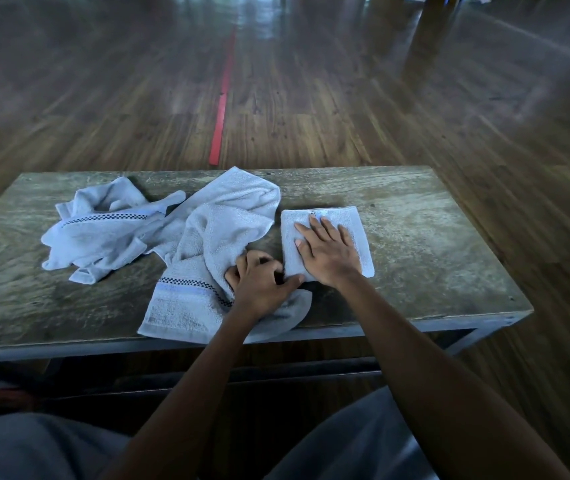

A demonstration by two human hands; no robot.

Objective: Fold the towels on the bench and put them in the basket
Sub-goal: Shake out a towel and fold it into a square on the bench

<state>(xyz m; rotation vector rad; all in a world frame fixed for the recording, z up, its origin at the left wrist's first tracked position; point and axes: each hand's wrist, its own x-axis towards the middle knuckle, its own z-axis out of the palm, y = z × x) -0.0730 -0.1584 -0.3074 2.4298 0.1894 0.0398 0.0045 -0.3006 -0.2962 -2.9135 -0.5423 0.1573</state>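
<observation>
On bench [432,237], folded towel [355,218] beneath flat right grip [328,251].

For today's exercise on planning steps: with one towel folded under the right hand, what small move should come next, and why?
Probably lift the folded towel off the bench: it looks finished, the right hand lies flat on it and the left hand curls at its near corner. No basket shows.

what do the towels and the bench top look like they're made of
The folded towel and the unfolded towel look like pale blue terry cotton, matte: a fuzzy looped pile shows. The bench top looks like worn, dull wood: swirling grain, pale scuffs. The frame under it seems grey metal, though blurred.
</observation>
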